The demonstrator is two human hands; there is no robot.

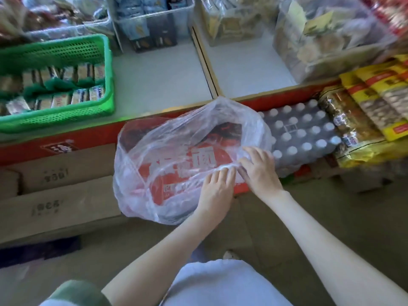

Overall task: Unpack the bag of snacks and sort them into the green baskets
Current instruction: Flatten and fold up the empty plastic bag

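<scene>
I see the clear plastic bag (176,146) lying slack on a red carton (240,189) just below the near edge of the surface (159,85); what the bag contains is not legible through the film. Left hand (217,186): fingers together, laid flat on the film at the bag's near side. Right hand (260,171): fingers bent and spread on gathered film; I cannot tell whether they pinch it. Green basket (55,119), part-filled with wrapped bars (84,96), stands at the surface's near left edge. A shrink-wrapped bottle pack (302,129) touches the bag's right side.
</scene>
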